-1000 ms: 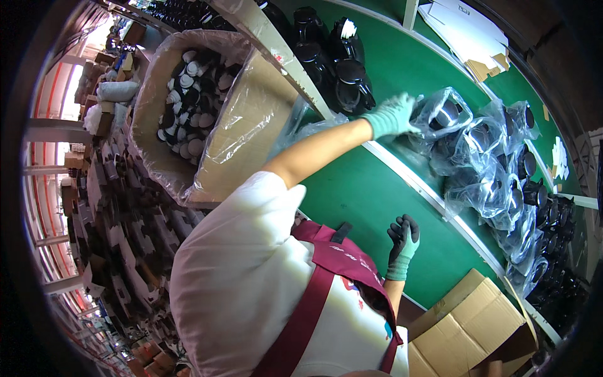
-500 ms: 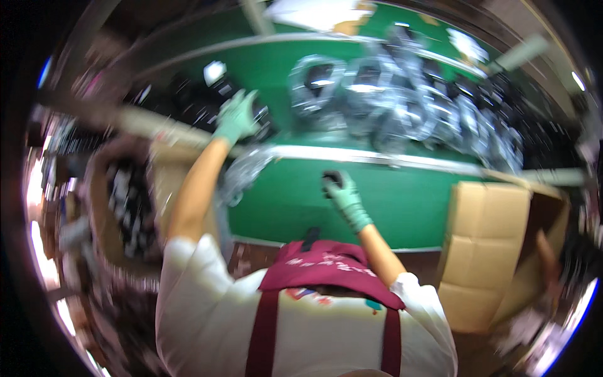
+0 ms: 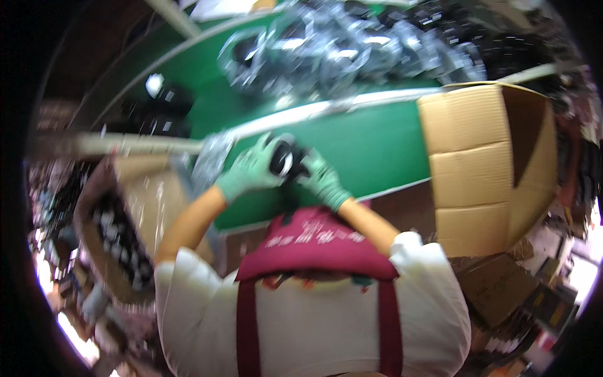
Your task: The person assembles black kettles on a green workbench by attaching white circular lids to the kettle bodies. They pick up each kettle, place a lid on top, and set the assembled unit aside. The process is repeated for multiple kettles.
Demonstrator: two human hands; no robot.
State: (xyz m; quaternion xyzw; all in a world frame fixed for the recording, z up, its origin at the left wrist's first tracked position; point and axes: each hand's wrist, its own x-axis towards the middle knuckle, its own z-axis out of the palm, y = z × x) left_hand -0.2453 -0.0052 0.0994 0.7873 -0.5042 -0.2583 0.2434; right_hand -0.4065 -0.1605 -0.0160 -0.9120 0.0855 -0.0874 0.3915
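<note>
At 6 o'clock, maroon cloth apron point(image 3: 314, 248): worn over a white shirt point(image 3: 314, 327).
Left hand point(image 3: 254, 168), pale-green glove: fingers bent around a small dark rounded piece point(image 3: 286, 162) with a pale curved band, just off centre towards 11.
Right hand point(image 3: 319, 178), matching glove: fingers half curled at the piece's 3 o'clock side; blur hides whether they grip.
Green flat bench point(image 3: 383, 141): beneath both hands.
Tan cardboard carton point(image 3: 471, 169): open, 2 to 3 o'clock.
Plastic-lined box point(image 3: 141, 182): 9 o'clock, black and white pieces point(image 3: 119, 235) inside.
Clear-bagged black things point(image 3: 333, 53): clustered at 12.
</note>
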